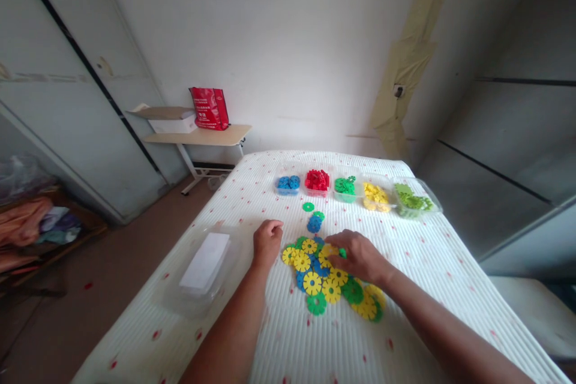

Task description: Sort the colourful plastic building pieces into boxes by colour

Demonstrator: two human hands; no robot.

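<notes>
A heap of yellow, blue and green snowflake discs (324, 283) lies on the white bed cover (315, 342) in front of me. My right hand (357, 255) rests on the heap's far right part, fingers curled over the discs, with a small green disc (342, 252) by its fingertips. Just left of the heap, my left hand (267, 241) sits on the cover with its fingers curled in; nothing shows inside it. Two green discs (308, 207) and a blue disc (314, 225) lie apart beyond the heap.
A row of clear trays stands further back: blue (288, 184), red (317, 181), green (345, 187), yellow (376, 197), light green (413, 201). A clear lidded box (202, 270) with white paper lies at the left. A side table (198, 135) with a red bag stands by the wall.
</notes>
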